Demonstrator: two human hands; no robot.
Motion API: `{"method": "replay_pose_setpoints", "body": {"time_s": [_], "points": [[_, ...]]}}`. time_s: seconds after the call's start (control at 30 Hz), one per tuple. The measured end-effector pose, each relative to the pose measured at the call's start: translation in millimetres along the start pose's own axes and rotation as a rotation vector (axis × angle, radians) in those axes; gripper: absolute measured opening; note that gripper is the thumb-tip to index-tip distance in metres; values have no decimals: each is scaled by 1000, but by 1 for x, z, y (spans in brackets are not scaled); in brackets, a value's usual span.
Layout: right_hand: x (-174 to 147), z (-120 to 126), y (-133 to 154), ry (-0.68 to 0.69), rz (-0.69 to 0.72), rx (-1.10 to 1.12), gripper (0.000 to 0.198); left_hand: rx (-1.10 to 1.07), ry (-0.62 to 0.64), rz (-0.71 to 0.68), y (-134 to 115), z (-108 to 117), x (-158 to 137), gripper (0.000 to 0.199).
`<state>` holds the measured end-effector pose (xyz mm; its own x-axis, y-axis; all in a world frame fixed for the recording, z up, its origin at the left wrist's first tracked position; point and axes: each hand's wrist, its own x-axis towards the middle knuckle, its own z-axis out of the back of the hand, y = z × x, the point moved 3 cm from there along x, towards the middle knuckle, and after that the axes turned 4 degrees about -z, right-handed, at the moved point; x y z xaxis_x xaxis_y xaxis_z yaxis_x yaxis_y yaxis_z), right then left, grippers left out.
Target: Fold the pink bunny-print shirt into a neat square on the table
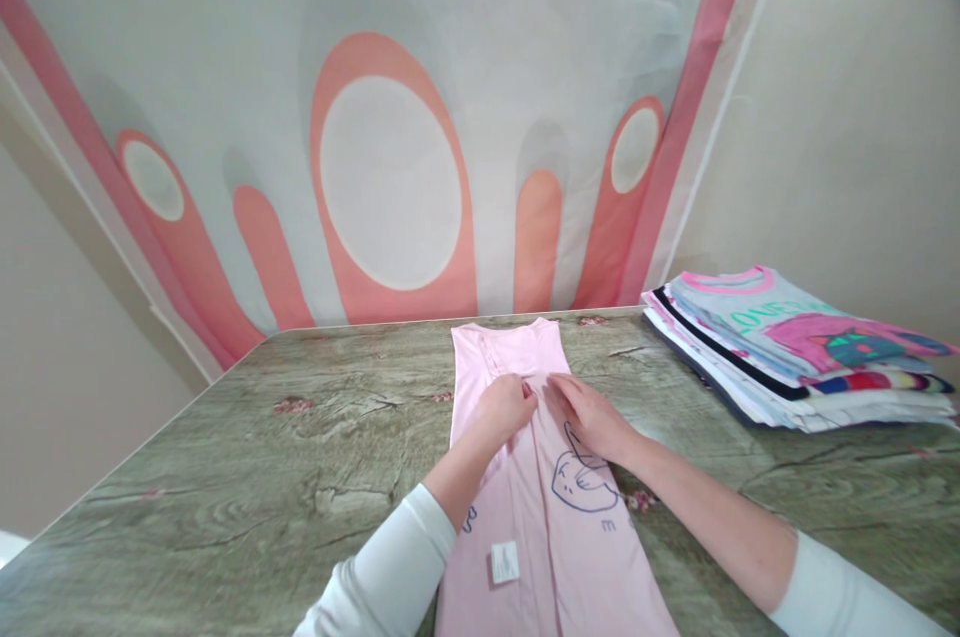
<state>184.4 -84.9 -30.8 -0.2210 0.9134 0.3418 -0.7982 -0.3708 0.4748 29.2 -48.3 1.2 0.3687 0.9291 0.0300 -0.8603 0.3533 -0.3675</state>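
Observation:
A light pink garment (495, 507) lies lengthwise on the table before me, narrow at its top and wider toward me. It bears dark blue line drawings, and a white label (505, 563) lies on its lower part. A lengthwise edge or fold runs down its middle. My left hand (507, 409) is closed at the upper middle of the garment, thumb and fingers pinching the cloth. Just to its right, my right hand (591, 415) rests on the cloth above the drawing, fingers stretched toward the middle; its thumb is hidden.
At the right of the wood-patterned table (352, 437) stands a stack of folded clothes (795, 347), a grey shirt with pink collar on top. Behind the table's far edge rises a wall covering (525, 17) with pink and coral shapes.

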Motion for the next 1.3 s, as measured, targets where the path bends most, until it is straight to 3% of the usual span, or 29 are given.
{"method": "replay_pose_setpoints", "body": {"time_s": [0.57, 0.87, 1.0, 1.07, 1.17, 1.3], "points": [[1, -1, 2, -3, 33, -51, 43, 19, -96, 89, -8, 1, -6, 26], [2, 0, 4, 24, 6, -48, 44, -25, 8, 114, 1, 3, 2, 24], [1, -1, 2, -1, 35, -54, 42, 43, -19, 84, -1, 7, -2, 23], [1, 0, 2, -14, 54, -47, 41, 94, -77, 15, -7, 13, -6, 24], [0, 4, 6, -31, 87, -43, 41, 160, -166, -238, -17, 24, -11, 27], [-2, 10, 26, -30, 188, -62, 41, 242, -116, -529, -15, 25, -12, 38]]}}
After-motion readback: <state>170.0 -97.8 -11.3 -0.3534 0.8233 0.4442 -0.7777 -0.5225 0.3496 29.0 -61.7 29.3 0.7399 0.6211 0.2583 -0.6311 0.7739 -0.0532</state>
